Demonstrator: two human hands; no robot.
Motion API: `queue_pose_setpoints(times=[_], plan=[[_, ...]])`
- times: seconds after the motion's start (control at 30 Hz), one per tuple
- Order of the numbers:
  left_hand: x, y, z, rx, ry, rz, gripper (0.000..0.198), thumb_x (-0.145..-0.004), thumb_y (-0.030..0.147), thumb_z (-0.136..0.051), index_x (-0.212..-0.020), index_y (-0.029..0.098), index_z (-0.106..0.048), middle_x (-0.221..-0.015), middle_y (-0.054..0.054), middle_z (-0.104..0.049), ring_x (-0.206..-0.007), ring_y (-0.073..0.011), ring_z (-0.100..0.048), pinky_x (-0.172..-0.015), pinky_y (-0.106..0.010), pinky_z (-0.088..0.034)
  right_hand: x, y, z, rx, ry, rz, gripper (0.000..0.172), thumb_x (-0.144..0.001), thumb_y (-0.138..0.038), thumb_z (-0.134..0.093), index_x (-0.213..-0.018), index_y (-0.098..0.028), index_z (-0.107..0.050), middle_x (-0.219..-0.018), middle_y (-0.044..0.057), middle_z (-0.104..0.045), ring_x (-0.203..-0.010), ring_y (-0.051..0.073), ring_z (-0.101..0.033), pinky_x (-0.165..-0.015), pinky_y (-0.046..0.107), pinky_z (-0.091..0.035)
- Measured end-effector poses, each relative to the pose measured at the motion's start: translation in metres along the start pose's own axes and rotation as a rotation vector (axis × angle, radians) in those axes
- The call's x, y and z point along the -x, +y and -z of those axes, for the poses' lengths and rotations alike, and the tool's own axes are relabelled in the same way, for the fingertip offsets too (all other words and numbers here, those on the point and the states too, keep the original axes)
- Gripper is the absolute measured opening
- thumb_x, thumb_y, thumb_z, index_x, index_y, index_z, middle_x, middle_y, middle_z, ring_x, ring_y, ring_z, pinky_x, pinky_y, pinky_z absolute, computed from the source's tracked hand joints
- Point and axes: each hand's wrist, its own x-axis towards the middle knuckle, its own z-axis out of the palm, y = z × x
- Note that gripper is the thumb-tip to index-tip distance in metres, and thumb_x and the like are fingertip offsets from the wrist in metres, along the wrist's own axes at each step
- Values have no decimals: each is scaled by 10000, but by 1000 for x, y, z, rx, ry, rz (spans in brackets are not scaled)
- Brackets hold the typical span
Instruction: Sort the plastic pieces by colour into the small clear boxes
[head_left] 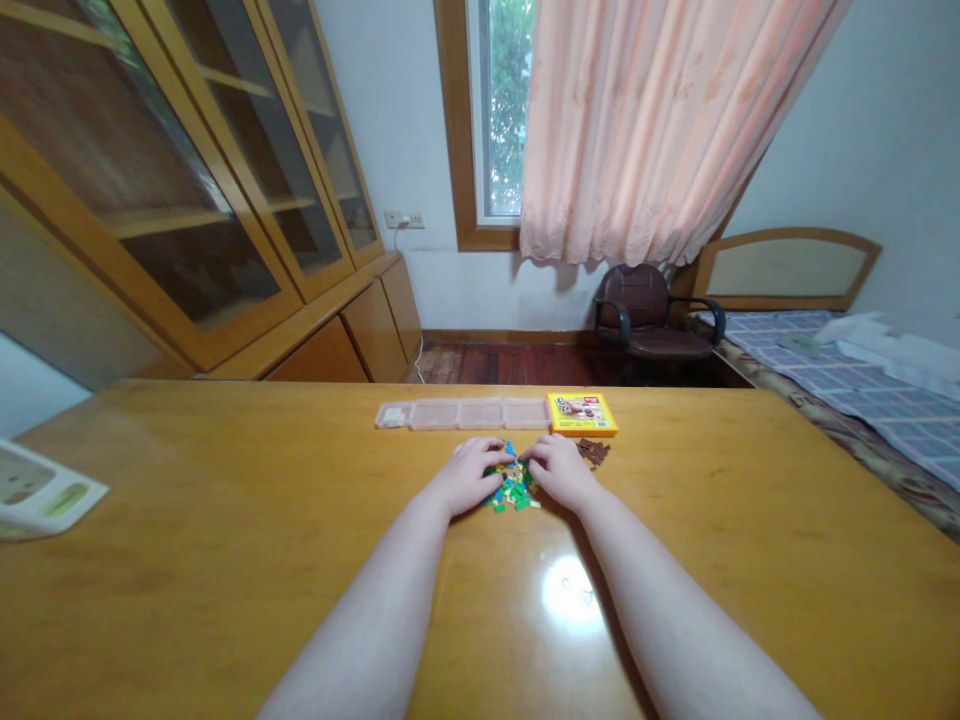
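Observation:
A loose pile of small toy building bricks, green, blue, yellow and white, lies on the wooden table. At its left side is my left hand, fingers apart and curved over the bricks, with the thumb lower down. My right hand reaches in from the other side, palm down, its bent fingertips touching the pile's edge. I see no brick clearly held in either hand. Just past the right hand sits a separate heap of brown bricks, partly hidden by it.
Behind the pile stand a clear plastic compartment tray and a yellow box with a printed picture. A white plastic object lies at the table's left edge. Beyond the table are an office chair, a bed and a glass-fronted cabinet.

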Motion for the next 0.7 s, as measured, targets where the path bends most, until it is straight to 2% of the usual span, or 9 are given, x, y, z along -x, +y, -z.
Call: queue_pose_setpoints(times=[0.17, 0.4, 0.7], plan=[[0, -1, -1, -36, -42, 14, 424, -807, 288, -546, -1226, 348, -553, -1359, -35, -446, -1244, -245, -388, -1065, -451, -276, 0, 0, 1, -5, 48, 10, 223, -796, -166, -500, -859, -204, -710, -792, 38, -625, -809, 173, -510, -787, 290, -355], [0, 1, -2, -76, -62, 33, 455, -794, 301, -569, -1241, 377, -531, -1425, -26, -365, -1320, -290, -272, -1094, -524, -168, 1, -2, 3, 18, 44, 34, 210, -809, -196, -498, -766, -190, -704, -729, 33, -600, -752, 160, -500, -732, 272, -350], [-1, 2, -1, -65, 62, 38, 307, -792, 251, -549, -1074, 295, -665, -1318, -39, -482, -1250, -247, -364, -1076, -449, -268, 0, 2, 0, 3, 11, 12, 233, -809, -203, -501, -879, -217, -723, -800, 43, -615, -814, 174, -500, -775, 289, -346]])
